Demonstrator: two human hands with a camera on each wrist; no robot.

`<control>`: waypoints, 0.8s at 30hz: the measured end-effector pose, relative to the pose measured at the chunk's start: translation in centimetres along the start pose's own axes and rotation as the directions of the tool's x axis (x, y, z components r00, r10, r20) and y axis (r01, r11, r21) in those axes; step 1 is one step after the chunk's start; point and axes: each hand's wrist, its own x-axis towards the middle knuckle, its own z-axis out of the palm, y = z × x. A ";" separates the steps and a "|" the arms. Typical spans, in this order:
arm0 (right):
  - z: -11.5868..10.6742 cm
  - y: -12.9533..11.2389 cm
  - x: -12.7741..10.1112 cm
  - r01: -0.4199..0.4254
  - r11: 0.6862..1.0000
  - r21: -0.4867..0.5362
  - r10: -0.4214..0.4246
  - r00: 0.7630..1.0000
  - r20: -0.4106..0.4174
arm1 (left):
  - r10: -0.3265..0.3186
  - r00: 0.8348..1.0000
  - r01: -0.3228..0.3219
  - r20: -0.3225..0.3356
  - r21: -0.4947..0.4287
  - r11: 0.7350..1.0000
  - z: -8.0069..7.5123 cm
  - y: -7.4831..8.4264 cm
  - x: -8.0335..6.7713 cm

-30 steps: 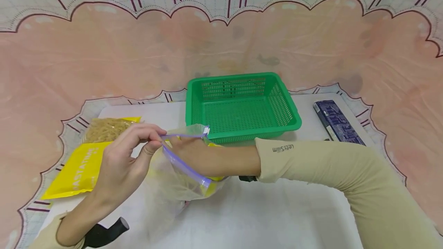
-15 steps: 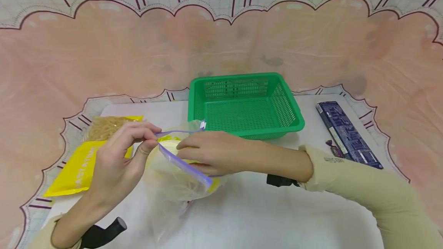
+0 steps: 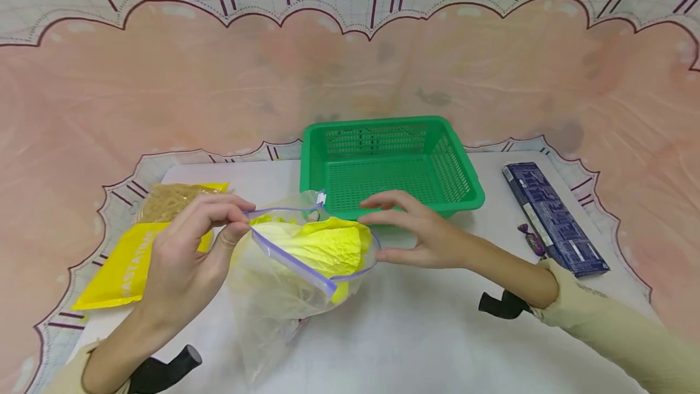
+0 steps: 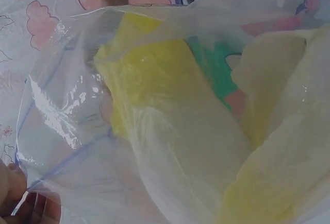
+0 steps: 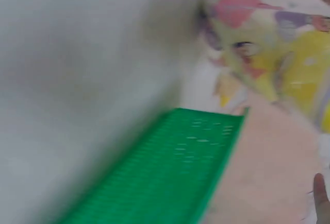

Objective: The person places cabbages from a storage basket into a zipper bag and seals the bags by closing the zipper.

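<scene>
Since a second ago, the right hand (image 3: 418,233) has come out of the clear zip bag (image 3: 290,272); it was buried past the wrist in the mouth, and in the head view it is now hovering just beside the bag's right rim, fingers relaxed and spread, holding nothing. Yellow leafy cabbage (image 3: 322,245) is now lying uncovered in the bag's mouth, where the hand was hiding it before. Meanwhile the left hand (image 3: 188,254) is staying where it was, pinching the purple zip strip at the bag's upper left edge between thumb and fingertips and holding the mouth open. Behind the bag, the green basket (image 3: 465,178) is sitting on the white table (image 3: 437,345), the yellow pasta packet (image 3: 128,260) is lying to the left, and the dark blue box (image 3: 552,217) is lying to the right with a small wrapped sweet (image 3: 529,236) just beside it.

From the left wrist view, the camera is looking through the crinkled bag (image 4: 77,131) at the cabbage (image 4: 154,95) inside, and fingertips (image 4: 13,193) are gripping the zip edge at the lower left corner.

From the right wrist view, everything is badly blurred; the basket (image 5: 180,172) is showing as a green slab, and what is probably one fingertip (image 5: 320,195) is peeking in at the right edge.
</scene>
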 end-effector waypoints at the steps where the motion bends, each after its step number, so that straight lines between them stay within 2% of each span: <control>1: 0.1 0.4 -0.7 -0.020 1.000 0.016 0.020 1.000 -0.009 | -0.004 1.000 0.004 0.003 0.004 1.000 0.0 0.0 0.0; 3: 0.3 1.1 -1.8 -0.045 0.998 0.039 0.046 0.999 -0.022 | -0.010 1.000 0.010 0.006 0.008 1.000 -0.1 0.1 0.0; 8: 1.2 2.3 -3.2 -0.025 0.996 0.089 0.027 0.999 -0.024 | -0.019 1.000 0.019 0.008 0.021 1.000 -0.3 0.2 0.0; 17: 2.6 2.4 -2.4 0.104 0.992 0.066 -0.099 0.992 -0.072 | -0.024 1.000 0.024 0.005 0.021 0.999 -0.4 0.3 -0.1; 24: 2.2 2.2 -1.3 0.117 0.992 0.048 -0.111 0.988 -0.111 | -0.010 1.000 0.010 -0.007 0.017 1.000 -0.6 0.2 -0.1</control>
